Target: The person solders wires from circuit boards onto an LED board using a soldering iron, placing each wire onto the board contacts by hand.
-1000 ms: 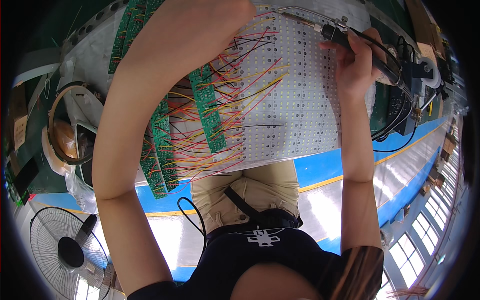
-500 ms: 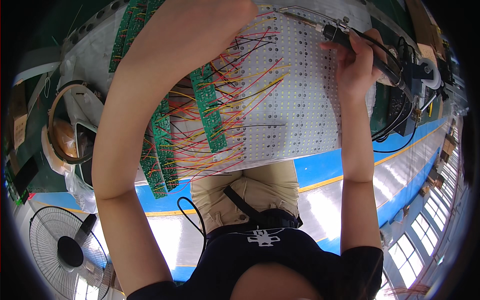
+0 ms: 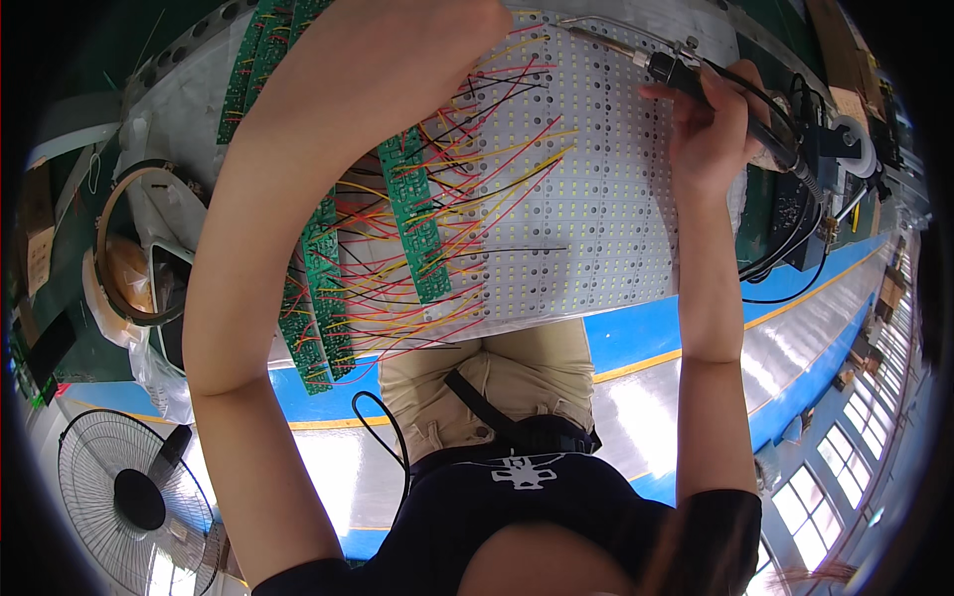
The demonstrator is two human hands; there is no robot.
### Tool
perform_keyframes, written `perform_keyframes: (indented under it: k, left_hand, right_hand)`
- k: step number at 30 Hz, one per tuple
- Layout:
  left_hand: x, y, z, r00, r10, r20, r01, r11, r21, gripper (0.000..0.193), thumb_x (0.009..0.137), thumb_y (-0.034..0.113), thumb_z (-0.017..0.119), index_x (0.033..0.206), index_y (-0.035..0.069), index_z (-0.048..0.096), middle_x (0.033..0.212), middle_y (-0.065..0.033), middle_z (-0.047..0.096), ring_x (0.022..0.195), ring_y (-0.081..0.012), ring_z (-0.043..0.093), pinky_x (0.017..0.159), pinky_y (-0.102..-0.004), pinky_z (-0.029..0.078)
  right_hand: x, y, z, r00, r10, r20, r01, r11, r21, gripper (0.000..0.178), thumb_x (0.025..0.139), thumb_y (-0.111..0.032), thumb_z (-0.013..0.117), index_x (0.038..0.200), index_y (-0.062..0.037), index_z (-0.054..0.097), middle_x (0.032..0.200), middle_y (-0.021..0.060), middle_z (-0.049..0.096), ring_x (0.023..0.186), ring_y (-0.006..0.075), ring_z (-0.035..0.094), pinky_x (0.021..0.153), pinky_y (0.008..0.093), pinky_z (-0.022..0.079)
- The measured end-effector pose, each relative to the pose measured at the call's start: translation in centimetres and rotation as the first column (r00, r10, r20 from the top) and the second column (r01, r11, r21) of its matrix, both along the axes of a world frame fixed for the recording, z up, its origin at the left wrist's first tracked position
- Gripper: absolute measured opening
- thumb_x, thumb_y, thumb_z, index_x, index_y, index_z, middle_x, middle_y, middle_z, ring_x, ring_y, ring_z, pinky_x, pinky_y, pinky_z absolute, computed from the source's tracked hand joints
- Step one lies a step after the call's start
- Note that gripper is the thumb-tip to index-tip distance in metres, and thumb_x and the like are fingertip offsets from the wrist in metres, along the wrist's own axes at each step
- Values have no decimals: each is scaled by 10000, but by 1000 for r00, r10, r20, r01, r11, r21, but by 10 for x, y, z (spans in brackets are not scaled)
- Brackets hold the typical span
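Observation:
In my right hand [image 3: 714,134] is a soldering iron [image 3: 676,74] with a black handle and a thin metal solder-feed tube clamped along it. Its tip points left, over the far part of a white LED panel [image 3: 616,189] dotted with small light squares. My left hand [image 3: 417,50] is closed at the far edge of view, its fingertips hidden. A red wire [image 3: 527,29] emerges beside it toward the iron's tip; contact cannot be made out. Under and beside my left forearm lie narrow green circuit boards [image 3: 415,223], with many red, yellow and black wires [image 3: 467,214] fanning across the panel.
A black soldering unit [image 3: 790,223] with a white solder spool [image 3: 857,139] and cables stands at the right. At the left are a round hoop [image 3: 111,238], a phone-like device [image 3: 171,298] and a plastic bag [image 3: 159,372]. A fan [image 3: 139,497] stands by the table.
The soldering iron has shifted slightly right and nearer to me with my right hand. My left hand stays almost still.

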State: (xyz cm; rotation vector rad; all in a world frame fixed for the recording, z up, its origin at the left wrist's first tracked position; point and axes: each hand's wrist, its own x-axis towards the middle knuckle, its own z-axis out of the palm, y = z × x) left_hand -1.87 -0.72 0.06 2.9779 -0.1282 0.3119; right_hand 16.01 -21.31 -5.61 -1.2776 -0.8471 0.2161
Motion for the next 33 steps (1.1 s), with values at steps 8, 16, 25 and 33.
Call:
perform_keyframes:
  k: [8,16,25,33]
  left_hand:
    - [-3,1,-5,999,24,24,-21,990,-139,61,857,66,653,833,17,679,891,-111,662,909,-322,642,906,-414,490]
    - [-1,-1,2,1000,19,6,-18,984,-176,85,890,90,648,856,17,676,874,-117,639,892,-328,639,885,-428,493]
    - [-2,0,-1,1000,18,9,-16,980,-197,109,899,115,650,865,17,681,874,-111,635,886,-319,639,874,-426,496]
    - [2,4,2,947,204,248,-37,836,-548,80,877,-9,664,946,4,703,867,-109,642,798,-251,640,726,-362,504]
  right_hand:
    - [1,-1,-1,997,33,-74,-32,999,15,206,897,-6,526,691,4,532,770,26,411,507,108,441,598,468,675]
    - [2,-3,-1,996,-9,-90,4,999,-49,175,902,-9,524,728,5,539,763,28,413,522,109,452,605,469,673]
    - [2,-1,-2,999,43,-33,-42,999,8,177,895,-22,531,719,-4,527,745,28,407,515,119,446,600,474,671]
    - [7,-5,-4,997,-47,-57,48,999,21,165,902,-11,528,740,6,554,803,37,443,621,154,541,620,478,676]
